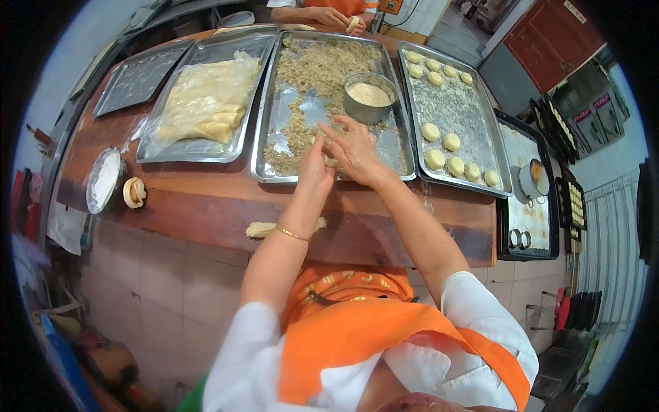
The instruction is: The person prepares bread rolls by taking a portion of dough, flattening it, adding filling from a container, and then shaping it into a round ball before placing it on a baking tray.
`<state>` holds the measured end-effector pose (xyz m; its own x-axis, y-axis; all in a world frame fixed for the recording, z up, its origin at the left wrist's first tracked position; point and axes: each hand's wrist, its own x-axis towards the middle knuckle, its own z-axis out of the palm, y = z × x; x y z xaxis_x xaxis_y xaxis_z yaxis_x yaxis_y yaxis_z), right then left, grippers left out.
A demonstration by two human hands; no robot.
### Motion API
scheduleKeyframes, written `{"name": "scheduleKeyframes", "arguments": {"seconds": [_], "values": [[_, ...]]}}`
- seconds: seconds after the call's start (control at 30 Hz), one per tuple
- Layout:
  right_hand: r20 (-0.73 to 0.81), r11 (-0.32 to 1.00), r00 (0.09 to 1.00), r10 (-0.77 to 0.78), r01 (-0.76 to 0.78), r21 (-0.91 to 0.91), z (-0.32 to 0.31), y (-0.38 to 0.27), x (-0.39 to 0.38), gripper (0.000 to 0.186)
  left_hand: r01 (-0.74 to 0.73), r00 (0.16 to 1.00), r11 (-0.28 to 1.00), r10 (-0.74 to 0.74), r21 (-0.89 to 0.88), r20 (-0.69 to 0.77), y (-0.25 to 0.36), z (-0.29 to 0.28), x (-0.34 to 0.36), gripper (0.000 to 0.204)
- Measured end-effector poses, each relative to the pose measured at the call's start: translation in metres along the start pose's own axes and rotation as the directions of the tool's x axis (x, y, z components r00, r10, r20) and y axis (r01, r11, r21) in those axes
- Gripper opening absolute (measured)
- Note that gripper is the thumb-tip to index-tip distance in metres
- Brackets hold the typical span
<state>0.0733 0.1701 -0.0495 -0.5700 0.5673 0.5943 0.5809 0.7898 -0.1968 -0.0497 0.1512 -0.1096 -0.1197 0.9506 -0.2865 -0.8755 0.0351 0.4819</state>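
My two hands meet over the near edge of a metal tray (pixel 259 141) spread with crumbly brownish filling (pixel 322 65). Between them shows a bit of a pale piece of dough (pixel 331 163), mostly hidden by the fingers. My left hand (pixel 316 167) is closed around it from the left. Curved over it from the right is my right hand (pixel 358 152), its fingers slightly apart. Just beyond the right hand, a round metal bowl (pixel 369 104) of pale crumbs stands in the tray. Under my left forearm a strip of dough (pixel 262 229) lies on the wooden table (pixel 199 189).
At right, a floured tray (pixel 446 103) carries several round dough pieces. Left of the filling, another tray (pixel 189 159) holds plastic-covered dough sheets (pixel 206 103). A bowl of white flour (pixel 106 180) and a dough coil (pixel 134 193) sit near the left edge. Across the table, a person's hands (pixel 336 18) hold dough.
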Motion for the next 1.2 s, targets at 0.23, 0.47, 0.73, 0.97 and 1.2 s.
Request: {"name": "scheduleKeyframes", "arguments": {"seconds": [0.23, 0.47, 0.73, 0.97, 1.2], "values": [[0.163, 0.822, 0.929, 0.331, -0.369, 0.435, 0.001, 0.001, -0.001, 0.028, -0.077, 0.996, 0.995, 0.074, 0.069, 0.04, -0.005, 0.012, -0.006, 0.022], [0.085, 0.776, 0.954, 0.288, -0.284, 0.563, 0.003, 0.004, -0.001, 0.031, -0.171, 0.985, 0.975, 0.17, 0.139, 0.02, -0.001, 0.016, -0.011, 0.018], [-0.117, 0.905, 0.977, 0.179, -0.117, 0.409, 0.018, 0.002, -0.011, 0.033, -0.298, 0.944, 0.872, 0.328, 0.388, -0.013, -0.011, 0.009, -0.003, 0.024], [0.132, 0.497, 0.864, 0.487, -0.398, 0.771, -0.015, -0.003, 0.02, 0.027, -0.447, 0.888, 0.86, 0.393, 0.246, 0.24, 0.03, 0.049, -0.022, 0.055], [-0.216, 0.929, 0.956, 0.201, -0.116, 0.35, 0.017, -0.021, -0.002, 0.027, -0.337, 0.94, 0.923, 0.34, 0.187, 0.015, 0.006, 0.027, -0.008, 0.043]]}}
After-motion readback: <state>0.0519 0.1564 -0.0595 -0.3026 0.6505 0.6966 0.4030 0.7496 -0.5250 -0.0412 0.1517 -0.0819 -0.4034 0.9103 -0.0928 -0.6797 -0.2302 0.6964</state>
